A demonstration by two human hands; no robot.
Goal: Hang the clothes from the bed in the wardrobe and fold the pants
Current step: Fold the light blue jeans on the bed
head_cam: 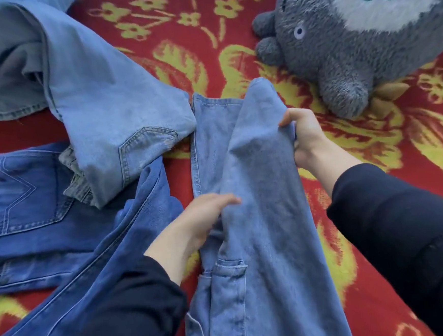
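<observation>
Jeans [256, 191]: likely soft, weighty; take the edges.
Right hand [302, 137]: clamped on right edge.
Left hand [205, 216]: flat fingers pressing jeans.

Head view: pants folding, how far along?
Done: nothing visibly finished; no wardrobe in view. In hand: mid-blue denim jeans, right hand gripping a raised edge, left hand resting flat on the leg. Remaining: faded light blue denim jeans rumpled, dark blue denim jeans loosely spread on the red and yellow floral bedcover.
</observation>
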